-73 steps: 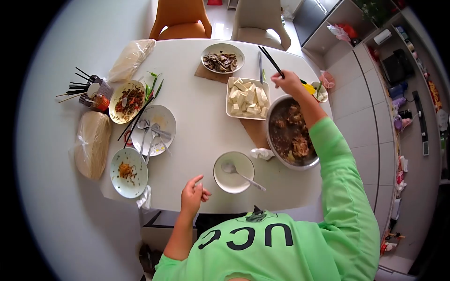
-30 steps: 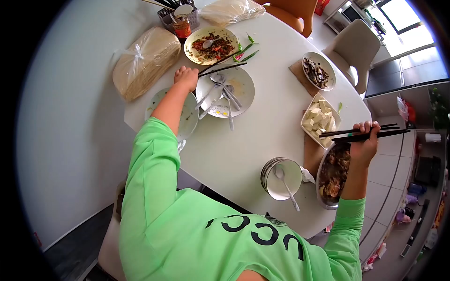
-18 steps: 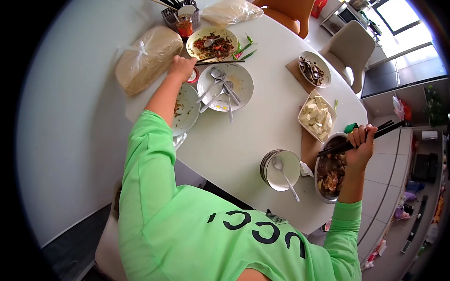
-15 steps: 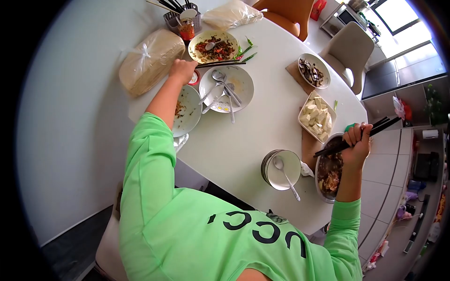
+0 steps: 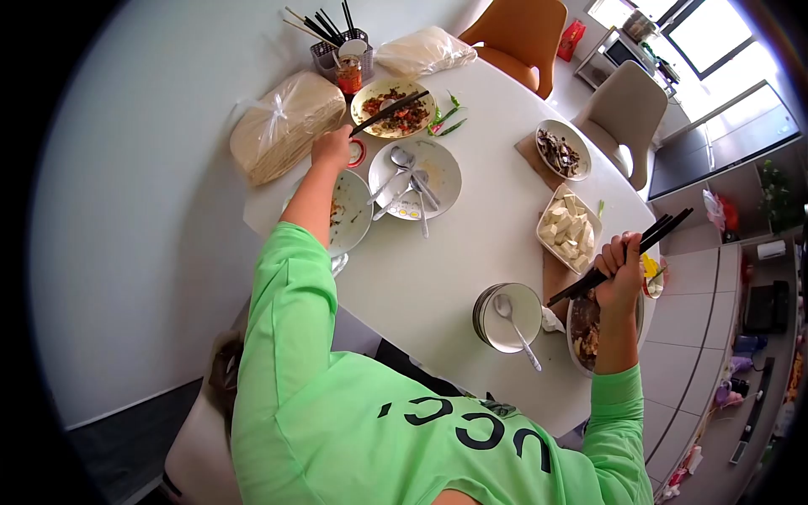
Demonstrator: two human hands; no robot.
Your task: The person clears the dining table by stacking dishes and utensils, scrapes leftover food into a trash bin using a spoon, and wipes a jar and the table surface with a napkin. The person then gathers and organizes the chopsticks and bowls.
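My left hand (image 5: 332, 149) is closed around dark chopsticks (image 5: 391, 112), whose far ends reach over a dish of chopped red and dark food (image 5: 402, 115). Just beside this hand lies a red-rimmed lid (image 5: 357, 153). Below it are a white bowl with food scraps (image 5: 352, 220) and a white bowl (image 5: 446, 181) holding several spoons (image 5: 402, 157). On the right, my right hand (image 5: 620, 271) grips a bundle of black chopsticks (image 5: 663, 232) above an oval dish of brown food (image 5: 582, 341), which the hand and forearm partly hide.
A bowl stack (image 5: 518, 338) with a spoon stands near the front. Pale food chunks fill a square dish (image 5: 551, 244), with a mushroom-like dish (image 5: 581, 168) behind. At the back are wrapped flat sheets (image 5: 286, 126), a chopstick basket (image 5: 324, 61), a jar (image 5: 348, 76) and chillies (image 5: 453, 128).
The chopsticks in my left hand have swung upward, from the near edge of the food dish to over it. My right hand's bundle has shifted slightly left. The view has moved a little.
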